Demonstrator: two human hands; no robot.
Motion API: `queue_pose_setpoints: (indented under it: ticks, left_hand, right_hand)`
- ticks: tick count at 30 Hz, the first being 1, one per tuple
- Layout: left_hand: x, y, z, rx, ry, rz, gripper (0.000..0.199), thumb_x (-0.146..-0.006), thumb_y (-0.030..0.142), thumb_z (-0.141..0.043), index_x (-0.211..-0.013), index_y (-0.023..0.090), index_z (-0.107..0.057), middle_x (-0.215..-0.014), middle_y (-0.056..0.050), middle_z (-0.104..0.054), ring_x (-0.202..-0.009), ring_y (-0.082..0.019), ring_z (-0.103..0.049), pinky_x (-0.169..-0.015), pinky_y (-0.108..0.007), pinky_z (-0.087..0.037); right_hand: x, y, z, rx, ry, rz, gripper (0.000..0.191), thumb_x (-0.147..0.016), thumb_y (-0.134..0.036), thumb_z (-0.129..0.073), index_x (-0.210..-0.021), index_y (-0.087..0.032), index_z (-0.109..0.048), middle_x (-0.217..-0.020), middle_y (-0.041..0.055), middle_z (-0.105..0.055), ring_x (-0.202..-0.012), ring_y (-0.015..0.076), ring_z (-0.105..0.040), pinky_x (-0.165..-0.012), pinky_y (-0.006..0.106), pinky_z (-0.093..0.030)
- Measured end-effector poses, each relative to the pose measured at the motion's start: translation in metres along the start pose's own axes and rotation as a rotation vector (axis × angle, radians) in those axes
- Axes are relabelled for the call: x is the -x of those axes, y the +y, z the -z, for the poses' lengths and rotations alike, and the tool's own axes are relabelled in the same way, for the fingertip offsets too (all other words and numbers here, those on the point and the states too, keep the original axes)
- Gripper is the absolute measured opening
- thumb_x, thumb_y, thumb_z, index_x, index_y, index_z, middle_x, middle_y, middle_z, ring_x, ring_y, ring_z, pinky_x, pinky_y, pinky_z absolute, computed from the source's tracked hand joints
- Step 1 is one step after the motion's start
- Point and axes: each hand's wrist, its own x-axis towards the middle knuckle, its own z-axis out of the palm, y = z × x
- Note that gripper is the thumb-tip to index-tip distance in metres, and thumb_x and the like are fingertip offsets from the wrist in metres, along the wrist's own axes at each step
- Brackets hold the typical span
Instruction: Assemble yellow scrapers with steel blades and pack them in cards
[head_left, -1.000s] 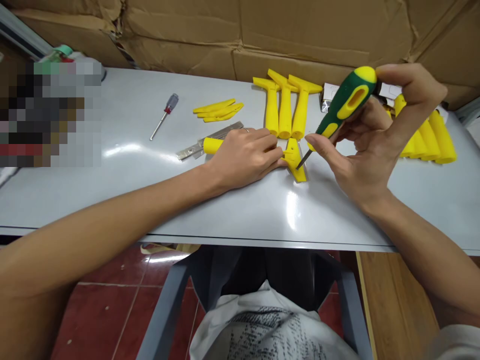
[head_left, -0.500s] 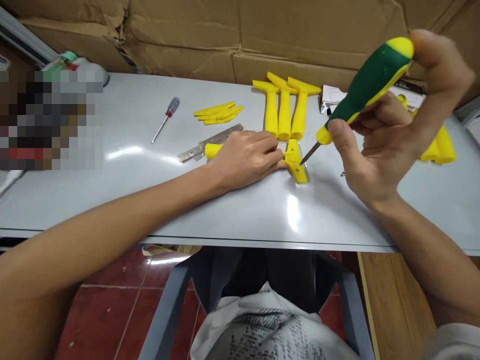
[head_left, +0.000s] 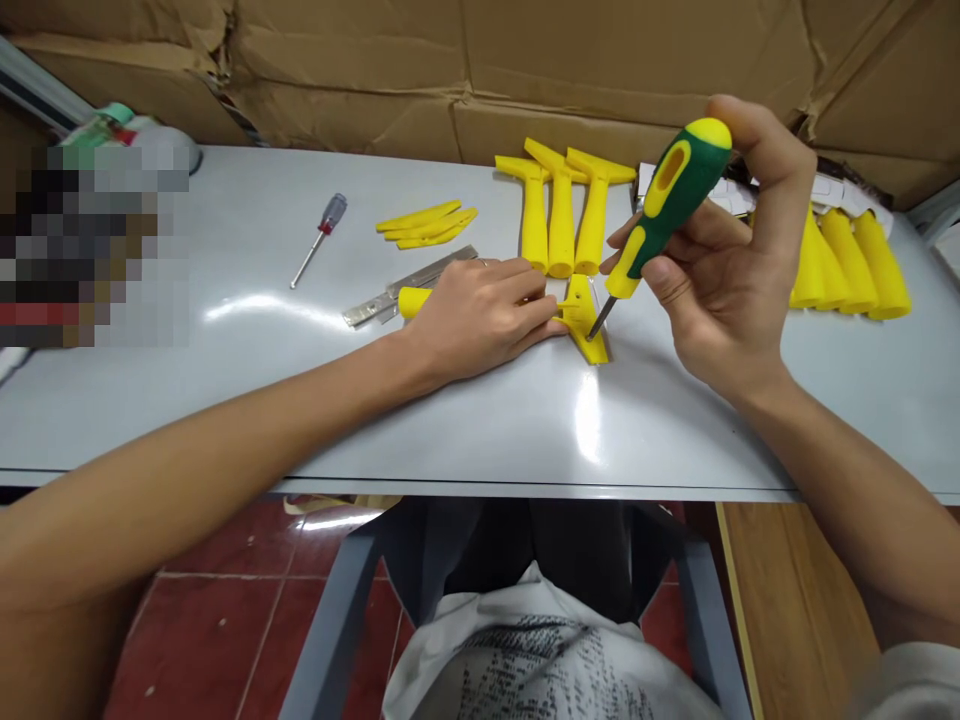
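My left hand (head_left: 487,318) is closed over the handle of a yellow scraper (head_left: 579,305), pressing it against the grey table. The scraper's head sticks out to the right of my fingers, with a thin clear or metal edge along its far side. In my right hand (head_left: 739,275) is a green and yellow screwdriver (head_left: 667,205), held tilted with a finger over its butt end. Its tip meets the lower part of the scraper head, where a screw sat. Metal blades (head_left: 405,287) lie just behind my left hand, partly covered by it.
Three yellow scraper handles (head_left: 561,215) stand in a row behind my hands. Several more yellow handles (head_left: 851,262) lie at the right by white boxes (head_left: 832,190). Thin yellow strips (head_left: 427,224) and a small screwdriver (head_left: 321,238) lie to the left. Cardboard (head_left: 360,70) backs the table (head_left: 247,390).
My right hand has moved left and down, bringing the screwdriver more upright and its tip onto the lower screw spot. My left hand keeps its hold on the scraper. The view has shifted slightly.
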Motion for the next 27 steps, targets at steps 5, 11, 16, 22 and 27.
queue_pose_setpoints:
  ticks: [5,11,16,22,27]
  left_hand:
    - [0.0,0.0,0.001,0.013,-0.048,0.018,0.051,-0.11,0.058,-0.05,-0.081,0.02,-0.07,-0.077,-0.004,-0.068,-0.073,-0.018,-0.064,-0.06,-0.032,-0.036]
    - [0.001,0.001,0.0,0.06,-0.031,0.052,0.053,-0.109,0.061,-0.05,-0.083,0.02,-0.072,-0.08,-0.005,-0.071,-0.076,-0.018,-0.066,-0.061,-0.033,-0.036]
    - [-0.002,0.001,0.003,0.014,-0.011,0.001,0.05,-0.109,0.057,-0.053,-0.082,0.019,-0.069,-0.077,-0.003,-0.07,-0.073,-0.016,-0.066,-0.059,-0.031,-0.035]
    - [-0.002,0.001,0.003,-0.032,0.027,-0.022,0.048,-0.109,0.055,-0.055,-0.081,0.019,-0.069,-0.076,-0.001,-0.07,-0.071,-0.015,-0.067,-0.057,-0.031,-0.034]
    - [-0.002,0.001,0.0,-0.019,0.031,-0.016,0.048,-0.11,0.054,-0.054,-0.081,0.019,-0.069,-0.076,-0.001,-0.07,-0.071,-0.015,-0.066,-0.058,-0.031,-0.034]
  right_hand:
    - [0.001,-0.006,-0.001,-0.015,0.024,-0.026,0.069,-0.088,-0.063,-0.077,-0.148,-0.052,-0.045,-0.167,-0.003,-0.039,-0.103,0.0257,-0.078,-0.087,0.049,-0.072]
    - [0.002,-0.002,-0.002,0.031,0.057,-0.074,0.075,-0.084,-0.068,-0.077,-0.148,-0.051,-0.042,-0.166,-0.0013,-0.041,-0.116,0.0298,-0.075,-0.088,0.05,-0.071]
    - [0.001,0.008,-0.003,-0.01,0.069,-0.001,0.072,-0.086,-0.069,-0.074,-0.148,-0.052,-0.042,-0.158,0.0005,-0.047,-0.109,0.028,-0.076,-0.084,0.049,-0.072]
    - [0.001,0.011,-0.004,-0.041,0.059,0.017,0.071,-0.087,-0.069,-0.072,-0.149,-0.051,-0.043,-0.156,0.0004,-0.05,-0.102,0.0251,-0.076,-0.087,0.049,-0.071]
    - [-0.003,0.005,0.003,-0.075,-0.026,-0.016,0.074,-0.085,-0.074,-0.073,-0.148,-0.051,-0.042,-0.162,-0.0002,-0.044,-0.109,0.0256,-0.077,-0.085,0.046,-0.072]
